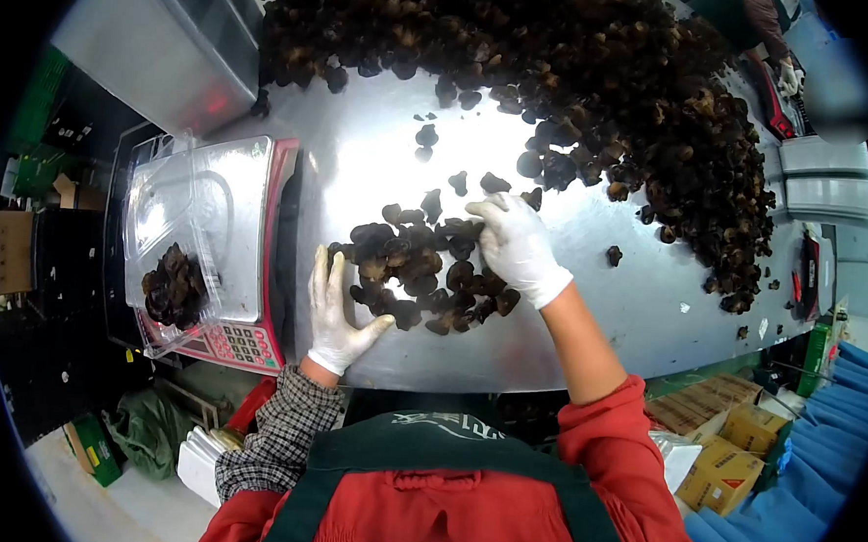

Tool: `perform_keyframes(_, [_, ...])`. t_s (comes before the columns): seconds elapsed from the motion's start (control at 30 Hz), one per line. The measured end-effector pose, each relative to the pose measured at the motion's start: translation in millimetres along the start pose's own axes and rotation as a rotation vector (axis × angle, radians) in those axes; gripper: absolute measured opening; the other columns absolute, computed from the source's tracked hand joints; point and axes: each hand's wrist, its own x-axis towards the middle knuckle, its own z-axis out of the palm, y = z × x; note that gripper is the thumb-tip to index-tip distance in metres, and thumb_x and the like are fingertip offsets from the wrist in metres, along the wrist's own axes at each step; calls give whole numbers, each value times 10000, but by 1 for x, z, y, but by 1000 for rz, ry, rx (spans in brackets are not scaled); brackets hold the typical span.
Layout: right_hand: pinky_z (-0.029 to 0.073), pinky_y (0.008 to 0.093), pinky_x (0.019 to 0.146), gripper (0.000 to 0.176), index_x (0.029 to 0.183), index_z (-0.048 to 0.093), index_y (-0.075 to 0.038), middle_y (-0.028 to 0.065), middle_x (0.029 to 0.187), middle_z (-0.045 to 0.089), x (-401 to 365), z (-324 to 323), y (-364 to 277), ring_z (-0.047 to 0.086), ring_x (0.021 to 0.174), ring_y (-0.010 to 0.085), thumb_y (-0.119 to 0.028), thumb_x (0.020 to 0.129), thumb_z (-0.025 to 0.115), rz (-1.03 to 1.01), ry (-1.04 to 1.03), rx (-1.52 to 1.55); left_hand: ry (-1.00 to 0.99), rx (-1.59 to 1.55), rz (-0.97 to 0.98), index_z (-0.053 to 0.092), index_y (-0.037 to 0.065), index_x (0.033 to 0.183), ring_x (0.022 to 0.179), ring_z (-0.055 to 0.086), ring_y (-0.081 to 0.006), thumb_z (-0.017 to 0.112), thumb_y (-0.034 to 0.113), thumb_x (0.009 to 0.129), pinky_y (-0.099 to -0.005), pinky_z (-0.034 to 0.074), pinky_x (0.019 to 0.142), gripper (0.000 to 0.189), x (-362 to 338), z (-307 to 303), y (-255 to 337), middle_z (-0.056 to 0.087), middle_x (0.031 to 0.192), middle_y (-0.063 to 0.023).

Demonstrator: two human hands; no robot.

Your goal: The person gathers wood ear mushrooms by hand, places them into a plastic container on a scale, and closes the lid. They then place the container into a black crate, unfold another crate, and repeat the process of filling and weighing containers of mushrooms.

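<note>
A food sorting and packing workshop is shown. A long stainless-steel table [380, 170] is covered at its far side by a great heap of dark dried fungus [563, 52], far more than is kept in a home. An electronic weighing scale [244, 340] with a keypad is set at the table's end, and a clear plastic punnet [176, 228] partly filled with fungus is laid on it. Cardboard cartons [729, 453] are stacked on the floor, pale trays [826, 184] are piled nearby, and a green apron [444, 448] is worn.

Small mushroom pile [416, 270] between hands — scale [244, 251] left (big heap [601, 83] behind).
</note>
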Motion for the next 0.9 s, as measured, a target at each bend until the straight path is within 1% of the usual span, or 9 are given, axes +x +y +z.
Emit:
perform_keyframes(0.1, [443,410,801,189,947,657,-112,72,901,591,-7,21,-9,562,912,266,-149,773,594,-1,-87,-80,-26,37,-75,208,45,1472,1392,197,-423,754,595,663,-561,172,1120,1119,0,0,3,195,1494,-270])
perform_keyframes(0.2, [415,386,815,183,932,658,-121,53,899,585,-31,19,-22,553,912,247,-132,756,608,-20,-99,-77,-83,96,-179,154,44,1482,1408,158,-408,761,582,657,-581,61,1137,1157,10,4,4,193,1497,-257])
perform_keyframes(0.33, [441,410,859,229,994,652,-84,98,1010,610,-43,-6,-25,575,972,276,-107,767,635,5,7,13,-171,-93,100,169,46,1493,1402,190,-405,784,574,623,-512,162,1144,1189,19,14,21,181,1513,-248])
perform_keyframes(0.4, [447,418,900,241,1047,647,-83,110,1076,604,-41,-19,-8,572,1019,291,-117,811,615,91,34,30,-145,-146,98,173,43,1492,1399,198,-406,792,558,622,-498,186,1140,1185,24,13,19,181,1513,-248])
perform_keyframes(0.57, [468,422,848,276,1000,632,-72,119,987,606,-15,-20,53,551,958,334,-9,739,571,161,217,-148,-87,-107,12,198,1,1473,1394,215,-406,813,467,628,-476,221,1136,1144,35,13,8,199,1502,-257])
perform_keyframes(0.63, [457,422,847,271,976,627,-71,109,982,609,-26,-16,50,549,963,314,3,723,561,132,112,-76,-192,-103,117,213,1,1467,1388,228,-407,820,463,604,-482,222,1136,1152,38,15,11,266,1469,-262])
perform_keyframes(0.73, [439,421,861,266,974,625,-66,99,998,606,-67,-12,27,555,953,295,8,729,552,46,47,67,-238,-172,198,197,11,1474,1390,227,-410,835,500,591,-485,222,1136,1194,31,7,24,238,1483,-262])
perform_keyframes(0.83, [399,454,973,361,1098,617,-44,157,1131,587,-88,-16,17,538,1076,335,-110,743,635,162,138,159,-167,-226,118,170,12,1479,1400,206,-414,825,543,587,-490,216,1138,1228,26,3,15,194,1500,-269])
perform_keyframes(0.9, [358,477,1030,508,1201,562,-37,195,1235,531,-85,-13,26,494,1163,361,-246,754,680,127,133,76,-159,-124,98,155,35,1488,1409,180,-416,802,598,576,-502,198,1142,1251,33,2,8,159,1512,-274])
